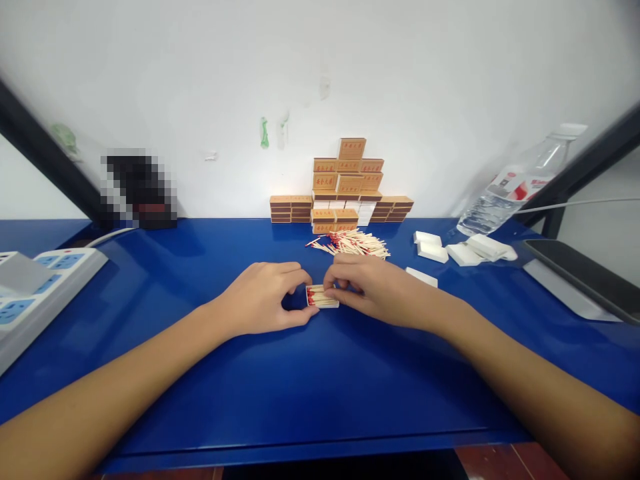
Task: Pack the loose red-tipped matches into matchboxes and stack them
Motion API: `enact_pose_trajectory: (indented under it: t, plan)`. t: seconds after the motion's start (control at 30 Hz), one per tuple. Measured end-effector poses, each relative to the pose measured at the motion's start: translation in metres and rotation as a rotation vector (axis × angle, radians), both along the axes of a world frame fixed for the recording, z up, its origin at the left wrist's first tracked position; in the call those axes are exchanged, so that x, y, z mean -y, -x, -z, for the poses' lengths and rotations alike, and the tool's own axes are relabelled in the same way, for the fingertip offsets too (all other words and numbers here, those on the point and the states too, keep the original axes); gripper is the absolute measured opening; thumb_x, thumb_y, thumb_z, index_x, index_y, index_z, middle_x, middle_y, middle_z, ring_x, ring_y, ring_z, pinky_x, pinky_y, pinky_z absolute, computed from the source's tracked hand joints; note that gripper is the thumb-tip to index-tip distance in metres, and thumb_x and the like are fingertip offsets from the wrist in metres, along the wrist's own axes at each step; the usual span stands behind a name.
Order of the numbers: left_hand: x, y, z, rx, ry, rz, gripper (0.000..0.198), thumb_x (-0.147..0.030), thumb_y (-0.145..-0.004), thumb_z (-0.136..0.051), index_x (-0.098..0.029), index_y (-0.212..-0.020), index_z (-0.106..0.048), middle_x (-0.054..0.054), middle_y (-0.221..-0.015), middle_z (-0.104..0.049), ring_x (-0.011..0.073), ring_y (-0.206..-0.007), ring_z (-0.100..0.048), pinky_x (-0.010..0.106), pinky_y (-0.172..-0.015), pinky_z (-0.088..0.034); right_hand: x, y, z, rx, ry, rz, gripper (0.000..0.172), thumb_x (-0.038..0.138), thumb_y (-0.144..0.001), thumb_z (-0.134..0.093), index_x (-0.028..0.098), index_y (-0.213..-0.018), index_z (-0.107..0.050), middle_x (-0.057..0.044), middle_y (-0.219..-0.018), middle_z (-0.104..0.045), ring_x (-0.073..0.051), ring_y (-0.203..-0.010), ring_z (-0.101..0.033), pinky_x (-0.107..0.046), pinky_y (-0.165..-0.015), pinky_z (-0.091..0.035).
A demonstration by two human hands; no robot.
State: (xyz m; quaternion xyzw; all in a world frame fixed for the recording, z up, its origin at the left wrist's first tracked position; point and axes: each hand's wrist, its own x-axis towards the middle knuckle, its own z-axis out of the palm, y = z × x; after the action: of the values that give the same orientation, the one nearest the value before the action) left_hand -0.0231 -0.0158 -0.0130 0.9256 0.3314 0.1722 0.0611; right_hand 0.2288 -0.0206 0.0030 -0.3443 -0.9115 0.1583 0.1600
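A small white matchbox tray (337, 306) full of red-tipped matches (316, 295) lies on the blue table. With thumb and fingers, my left hand (267, 299) grips the tray's left end. The fingers of my right hand (365, 283) are pinched together over the right part of the tray, on the matches; the fingertips partly hide them. Just beyond my right hand is a heap of loose matches (357, 243). Behind it stands a stack of matchboxes (350, 175) against the wall.
Several empty white trays (465, 254) lie to the right, and another white tray (423, 277) is partly behind my right wrist. A tilted water bottle (517, 183) leans at the back right. A dark phone-like object (583, 270) lies right; a power strip (47, 283) lies left.
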Motion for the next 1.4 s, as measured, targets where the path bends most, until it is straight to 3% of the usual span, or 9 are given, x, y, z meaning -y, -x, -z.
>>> enact_pose_trajectory:
  t: [0.1,0.23,0.4,0.57,0.7,1.1,1.4]
  plan:
    - [-0.001,0.001,0.000,0.006,-0.003,-0.001,0.026,-0.043,-0.092,-0.068,-0.020,-0.104,-0.073,-0.002,-0.082,-0.065,0.0124,-0.066,-0.059,0.028,-0.062,-0.041,-0.010,-0.013,-0.010,-0.002,-0.111,0.092,0.018,0.031,-0.102,-0.056,0.021,-0.090,-0.066,-0.003,-0.083,-0.064,-0.018,-0.076,-0.056,-0.030,-0.068,-0.038]
    - [-0.001,0.002,0.000,0.007,0.001,0.000,0.027,-0.044,-0.092,-0.067,-0.021,-0.105,-0.073,-0.002,-0.084,-0.066,0.0124,-0.066,-0.059,0.028,-0.061,-0.040,-0.034,-0.049,-0.022,0.087,-0.286,0.392,0.021,0.035,-0.099,-0.057,0.021,-0.086,-0.066,-0.004,-0.079,-0.066,-0.018,-0.069,-0.055,-0.031,-0.064,-0.035]
    - [0.000,0.002,-0.001,-0.011,0.009,-0.021,0.033,-0.048,-0.091,-0.069,-0.021,-0.111,-0.072,0.000,-0.087,-0.067,0.0139,-0.068,-0.060,0.029,-0.061,-0.041,-0.057,-0.103,-0.028,0.240,-0.293,0.750,0.016,0.034,-0.094,-0.062,0.022,-0.087,-0.070,-0.006,-0.079,-0.071,-0.022,-0.067,-0.058,-0.033,-0.061,-0.034]
    - [0.001,0.002,-0.002,0.007,0.034,-0.014,0.029,-0.046,-0.091,-0.068,-0.020,-0.102,-0.073,0.000,-0.083,-0.064,0.0133,-0.066,-0.057,0.029,-0.060,-0.040,-0.063,-0.132,-0.033,0.187,-0.359,0.975,0.019,0.035,-0.095,-0.061,0.022,-0.087,-0.071,-0.008,-0.083,-0.074,-0.026,-0.072,-0.062,-0.036,-0.063,-0.036]
    - [0.000,0.001,0.000,0.050,0.040,-0.021,0.028,-0.046,-0.090,-0.069,-0.020,-0.102,-0.074,-0.001,-0.080,-0.062,0.0126,-0.065,-0.056,0.027,-0.058,-0.039,-0.066,-0.134,-0.030,0.171,-0.342,1.016,0.021,0.038,-0.094,-0.060,0.022,-0.087,-0.072,-0.007,-0.083,-0.075,-0.025,-0.074,-0.063,-0.035,-0.064,-0.037]
    - [0.001,0.001,0.002,0.052,0.066,-0.058,0.041,-0.060,-0.092,-0.069,-0.021,-0.101,-0.075,-0.001,-0.081,-0.062,0.0125,-0.065,-0.055,0.028,-0.058,-0.038,-0.070,-0.127,-0.024,0.185,-0.268,0.959,0.025,0.042,-0.092,-0.057,0.021,-0.087,-0.072,-0.007,-0.085,-0.076,-0.023,-0.069,-0.062,-0.034,-0.063,-0.037]
    - [-0.001,0.002,0.001,0.040,0.060,-0.060,0.033,-0.051,-0.093,-0.068,-0.021,-0.104,-0.076,0.000,-0.081,-0.063,0.0131,-0.065,-0.056,0.028,-0.058,-0.038,-0.080,-0.139,-0.020,0.085,-0.279,1.010,0.022,0.040,-0.089,-0.064,0.021,-0.083,-0.074,-0.009,-0.084,-0.076,-0.024,-0.073,-0.065,-0.034,-0.063,-0.040]
